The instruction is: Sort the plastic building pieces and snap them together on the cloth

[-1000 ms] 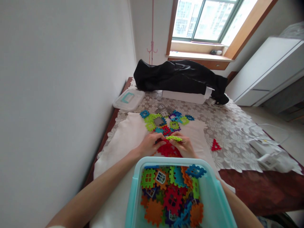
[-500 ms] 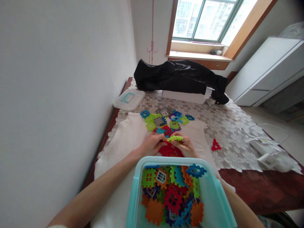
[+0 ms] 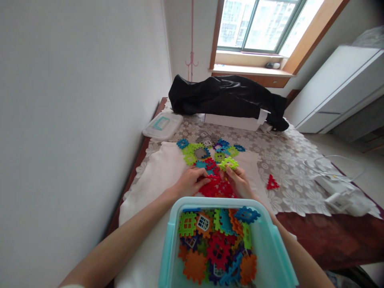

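Tile (image 3: 228,163), lime-green and gear-edged, pinched in right hand (image 3: 238,182) above red tile cluster (image 3: 217,189), just beyond teal plastic bin (image 3: 216,202); left hand (image 3: 192,180) on cluster edge, grip unclear. Risk: weak pinch, 1 dropped tile, cluster knocked loose.

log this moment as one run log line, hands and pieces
left hand: touching red pieces | right hand: holding lime green piece | in front: teal bin of colored pieces

A lime-green tile (image 3: 228,163) above red tiles (image 3: 217,189); a turquoise box (image 3: 222,201) of rainbow-coloured tiles (image 3: 216,248); a white lace cloth (image 3: 289,192) patterned with flowers.
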Tool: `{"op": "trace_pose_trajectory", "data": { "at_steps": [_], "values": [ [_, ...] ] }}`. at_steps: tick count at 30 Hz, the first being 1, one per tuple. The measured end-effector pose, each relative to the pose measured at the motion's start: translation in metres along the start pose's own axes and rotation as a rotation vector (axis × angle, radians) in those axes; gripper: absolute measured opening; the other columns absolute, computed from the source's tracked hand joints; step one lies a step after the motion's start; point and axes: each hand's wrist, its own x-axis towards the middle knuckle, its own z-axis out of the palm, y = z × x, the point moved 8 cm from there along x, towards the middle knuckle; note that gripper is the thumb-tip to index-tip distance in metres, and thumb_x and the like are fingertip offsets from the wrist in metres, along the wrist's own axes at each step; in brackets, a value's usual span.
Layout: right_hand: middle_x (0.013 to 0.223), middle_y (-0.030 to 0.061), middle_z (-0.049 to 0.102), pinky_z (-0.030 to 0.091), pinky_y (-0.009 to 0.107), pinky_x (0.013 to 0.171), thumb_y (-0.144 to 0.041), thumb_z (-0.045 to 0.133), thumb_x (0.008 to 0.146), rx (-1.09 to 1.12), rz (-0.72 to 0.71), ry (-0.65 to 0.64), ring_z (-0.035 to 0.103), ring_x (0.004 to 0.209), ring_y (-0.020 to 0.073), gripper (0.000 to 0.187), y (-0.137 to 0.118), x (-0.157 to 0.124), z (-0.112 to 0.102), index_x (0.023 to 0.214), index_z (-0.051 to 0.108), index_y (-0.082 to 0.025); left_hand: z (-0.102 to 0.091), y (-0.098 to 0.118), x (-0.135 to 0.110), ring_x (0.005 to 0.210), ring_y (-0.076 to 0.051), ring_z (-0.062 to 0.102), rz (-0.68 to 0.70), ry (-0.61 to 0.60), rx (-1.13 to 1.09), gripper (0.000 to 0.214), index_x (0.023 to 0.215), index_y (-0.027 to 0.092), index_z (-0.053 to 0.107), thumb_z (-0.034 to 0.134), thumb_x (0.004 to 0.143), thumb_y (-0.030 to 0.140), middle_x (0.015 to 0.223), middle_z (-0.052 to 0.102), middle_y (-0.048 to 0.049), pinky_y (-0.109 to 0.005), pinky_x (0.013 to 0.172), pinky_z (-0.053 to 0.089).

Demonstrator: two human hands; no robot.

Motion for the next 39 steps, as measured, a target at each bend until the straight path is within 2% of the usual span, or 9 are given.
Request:
{"op": "trace_pose_trajectory", "data": {
  "at_steps": [5, 10, 13, 19, 23, 27, 31, 34, 39],
  "values": [
    [0.068, -0.0015, 0.064, 0.046, 0.028, 0.063, -0.052, 0.08, 0.089, 0.148, 0.022, -0.001, 0.057, 0.063, 0.0156, 0.034, -0.004, 0.001, 0.002, 0.092, 0.063, -0.023, -0.001, 0.003, 0.0, 0.075, -0.014, 0.059, 0.005, 0.0, -0.007, 0.021, 0.086, 0.018, 0.068, 0.068, 0.098, 0.035, 0.078, 0.069, 0.0001, -0.028, 0.078, 0.041],
    [0.064, -0.0027, 0.056, 0.037, 0.025, 0.055, -0.048, 0.09, 0.079, 0.361, 0.039, -0.045, 0.048, 0.057, 0.0124, 0.038, -0.014, -0.003, 0.005, 0.079, 0.063, -0.022, -0.001, 0.003, -0.001, 0.074, -0.014, 0.06, -0.002, -0.001, -0.004, 0.02, 0.086, 0.018, 0.07, 0.07, 0.097, 0.034, 0.078, 0.071, 0.0001, -0.029, 0.079, 0.042],
    [0.066, -0.0012, 0.054, 0.04, 0.026, 0.057, -0.05, 0.093, 0.073, 0.424, 0.031, -0.195, 0.049, 0.062, 0.0145, 0.038, -0.03, -0.007, 0.012, 0.074, 0.067, -0.023, 0.0, 0.002, 0.0, 0.075, -0.014, 0.062, -0.003, -0.005, -0.002, 0.018, 0.088, 0.019, 0.071, 0.071, 0.097, 0.035, 0.08, 0.073, 0.0002, -0.029, 0.082, 0.043],
    [0.075, 0.0023, 0.059, 0.044, 0.029, 0.064, -0.042, 0.088, 0.081, 0.386, 0.038, -0.481, 0.055, 0.072, 0.0167, 0.016, -0.054, -0.024, 0.021, 0.085, 0.083, -0.027, 0.0, 0.002, 0.0, 0.08, -0.015, 0.066, -0.002, -0.003, 0.004, 0.016, 0.093, 0.02, 0.074, 0.072, 0.097, 0.035, 0.088, 0.078, -0.0011, -0.03, 0.087, 0.046],
    [0.091, 0.0046, 0.067, 0.049, 0.032, 0.081, -0.032, 0.084, 0.086, 0.381, 0.016, -0.636, 0.061, 0.087, 0.0171, 0.009, -0.064, -0.032, 0.029, 0.094, 0.087, -0.031, 0.0, 0.003, 0.0, 0.083, -0.016, 0.067, -0.005, -0.012, 0.001, 0.018, 0.095, 0.02, 0.075, 0.07, 0.097, 0.037, 0.091, 0.078, -0.0021, -0.03, 0.085, 0.048],
    [0.11, 0.0095, 0.072, 0.049, 0.044, 0.1, -0.04, 0.083, 0.087, 0.354, 0.056, -0.74, 0.067, 0.106, 0.0241, 0.013, -0.07, -0.038, 0.036, 0.097, 0.088, -0.032, -0.001, 0.005, -0.001, 0.081, -0.015, 0.066, 0.001, -0.005, 0.002, 0.022, 0.094, 0.019, 0.075, 0.067, 0.099, 0.039, 0.089, 0.077, -0.0022, -0.028, 0.08, 0.047],
    [0.112, 0.0129, 0.074, 0.049, 0.051, 0.105, -0.057, 0.083, 0.08, 0.298, 0.115, -0.844, 0.067, 0.114, 0.0318, 0.032, -0.07, -0.045, 0.041, 0.096, 0.088, -0.029, -0.001, 0.005, -0.001, 0.077, -0.014, 0.066, 0.003, 0.005, 0.006, 0.023, 0.094, 0.019, 0.075, 0.067, 0.1, 0.04, 0.085, 0.077, -0.0014, -0.028, 0.08, 0.047],
    [0.111, 0.0129, 0.075, 0.054, 0.05, 0.097, -0.065, 0.08, 0.079, 0.307, 0.108, -0.723, 0.069, 0.106, 0.0314, 0.043, -0.063, -0.036, 0.037, 0.097, 0.087, -0.027, -0.001, 0.005, -0.001, 0.079, -0.015, 0.067, -0.002, 0.001, -0.003, 0.022, 0.093, 0.019, 0.075, 0.068, 0.099, 0.039, 0.086, 0.077, -0.002, -0.028, 0.081, 0.047],
    [0.079, 0.002, 0.065, 0.046, 0.027, 0.065, -0.053, 0.079, 0.088, 0.103, 0.035, -0.192, 0.056, 0.07, 0.0153, 0.037, -0.038, -0.007, 0.011, 0.111, 0.082, -0.024, -0.002, 0.005, 0.0, 0.081, -0.015, 0.066, -0.004, -0.01, -0.023, 0.019, 0.093, 0.018, 0.074, 0.069, 0.098, 0.036, 0.09, 0.077, -0.0029, -0.028, 0.079, 0.047]
  ]
}}
